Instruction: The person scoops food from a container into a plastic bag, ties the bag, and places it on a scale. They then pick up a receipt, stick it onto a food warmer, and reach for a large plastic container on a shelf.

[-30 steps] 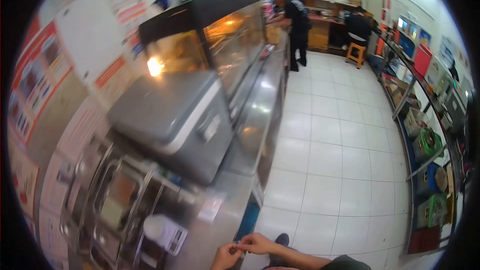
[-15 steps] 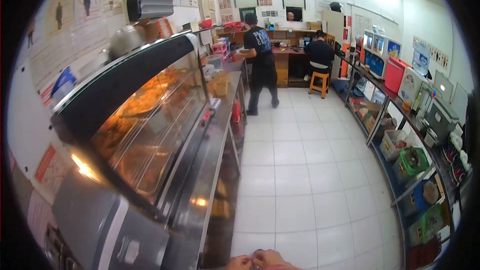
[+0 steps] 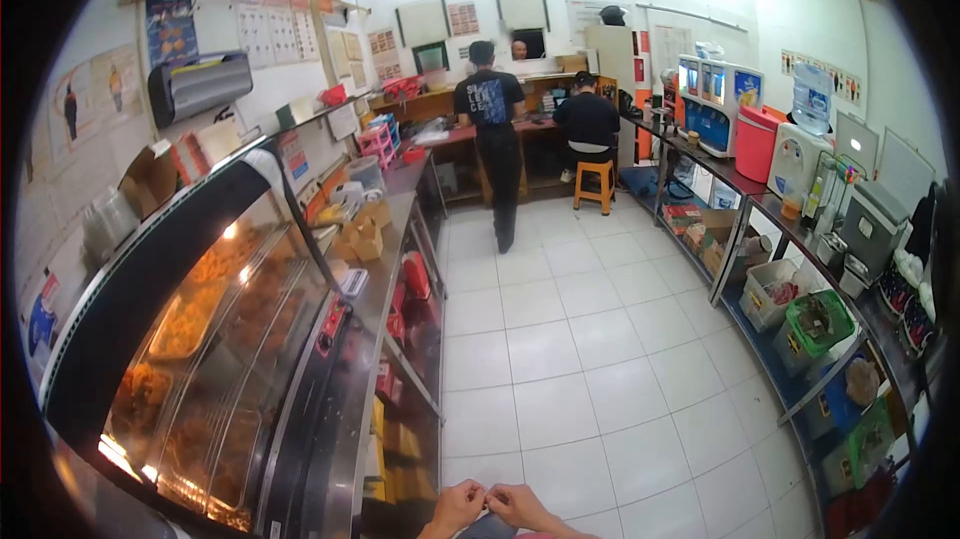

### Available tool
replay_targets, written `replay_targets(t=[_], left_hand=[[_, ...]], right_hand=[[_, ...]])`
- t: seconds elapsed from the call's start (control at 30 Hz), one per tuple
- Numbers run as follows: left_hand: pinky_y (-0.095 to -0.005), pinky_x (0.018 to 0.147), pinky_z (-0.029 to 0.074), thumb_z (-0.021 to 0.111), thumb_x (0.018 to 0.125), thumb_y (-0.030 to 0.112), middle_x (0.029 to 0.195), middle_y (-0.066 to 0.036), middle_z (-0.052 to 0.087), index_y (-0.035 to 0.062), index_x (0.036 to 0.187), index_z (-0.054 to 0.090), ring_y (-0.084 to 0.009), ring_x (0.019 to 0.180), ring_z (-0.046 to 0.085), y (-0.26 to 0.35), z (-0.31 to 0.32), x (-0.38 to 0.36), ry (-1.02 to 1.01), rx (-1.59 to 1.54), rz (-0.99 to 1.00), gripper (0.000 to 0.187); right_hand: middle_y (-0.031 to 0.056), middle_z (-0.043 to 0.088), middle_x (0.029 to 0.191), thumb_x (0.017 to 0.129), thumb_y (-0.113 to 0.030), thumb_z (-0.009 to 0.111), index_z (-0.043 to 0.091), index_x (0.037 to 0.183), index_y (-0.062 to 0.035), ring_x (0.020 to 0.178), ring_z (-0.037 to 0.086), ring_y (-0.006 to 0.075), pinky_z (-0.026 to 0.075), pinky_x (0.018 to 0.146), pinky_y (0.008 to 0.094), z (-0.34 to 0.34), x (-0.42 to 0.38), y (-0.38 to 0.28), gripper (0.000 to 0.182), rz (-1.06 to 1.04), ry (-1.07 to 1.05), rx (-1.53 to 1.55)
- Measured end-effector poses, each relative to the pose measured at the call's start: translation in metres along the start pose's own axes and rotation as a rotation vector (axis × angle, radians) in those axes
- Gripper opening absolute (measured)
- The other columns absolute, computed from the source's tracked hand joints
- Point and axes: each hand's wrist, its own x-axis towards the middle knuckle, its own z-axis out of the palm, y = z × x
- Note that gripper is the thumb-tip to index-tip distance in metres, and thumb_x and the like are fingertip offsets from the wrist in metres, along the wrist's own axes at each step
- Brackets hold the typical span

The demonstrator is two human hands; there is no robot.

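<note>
At the bottom edge of the view, my left hand [image 3: 461, 505] and my right hand [image 3: 514, 505] meet in front of my body. The fingers of each are curled and pinched together, the fingertips touching or almost touching. Whatever lies between them, if anything, is too small to make out. A bit of dark grey cloth [image 3: 487, 527] shows just below the hands. To their left runs the steel counter [image 3: 375, 339], with the heated display case [image 3: 190, 339] full of fried food on it.
White floor tiles [image 3: 575, 339] stretch ahead between the counter and the shelving [image 3: 770, 339] on the right. A person in a dark T-shirt [image 3: 490, 104] stands at the far desk. Another person [image 3: 588, 124] sits on an orange stool [image 3: 594, 184]. Cardboard boxes [image 3: 360, 239] rest on the counter.
My view has turned and moved forward, so the display case sits further left and lower. More of my hands shows, still close together. The standing person has moved nearer the far desk.
</note>
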Motion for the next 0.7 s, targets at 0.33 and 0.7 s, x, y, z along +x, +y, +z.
replay_targets(t=[0.33,0.7], left_hand=[[-0.025,0.058,0.048,0.065,0.08,0.016,0.068,-0.007,0.064,0.0005,0.087,0.057,-0.0102,0.064,0.062,0.031,0.043,-0.009,-0.297,-0.097,-0.038,0.019],[-0.0399,0.058,0.049,0.065,0.074,0.025,0.066,-0.011,0.061,0.0065,0.084,0.055,-0.0321,0.063,0.061,0.033,0.013,-0.066,0.082,0.114,0.09,0.023]], right_hand=[[0.0036,0.062,0.066,0.087,-0.024,0.061,0.055,0.079,-0.0006,0.063,0.06,0.0094,0.046,0.056,0.0249,-0.032,-0.043,0.031,0.025,0.199,0.098,0.256],[0.0046,0.059,0.085,0.08,-0.009,0.058,0.066,0.092,-0.022,0.063,0.061,0.0245,0.049,0.053,0.0364,0.001,-0.085,-0.012,0.019,-0.202,0.213,-0.579]])
